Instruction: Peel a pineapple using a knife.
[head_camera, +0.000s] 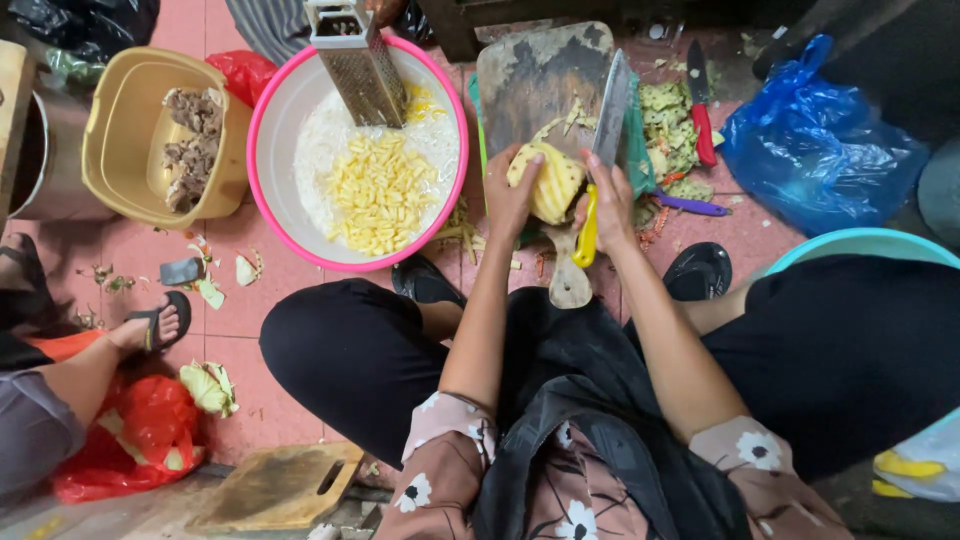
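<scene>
My left hand (511, 192) grips a peeled yellow pineapple piece (548, 181) over a worn wooden cutting board (535, 80) on the floor. My right hand (611, 203) holds a knife with a yellow handle (587, 228); its long steel blade (611, 112) points away from me, next to the fruit. A pink-rimmed white basin (277, 120) to the left of the board holds white shreds and yellow cut pineapple strips (378, 192), with a metal box grater (357, 62) leaning in it.
A yellow tub (112, 128) with brownish chunks sits far left. Peel scraps (668, 120), a red-handled knife (703, 110) and a purple-handled tool (689, 206) lie right of the board, beside a blue plastic bag (815, 140). Another person's sandalled foot (150, 325) is at left; a second board (280, 487) lies near me.
</scene>
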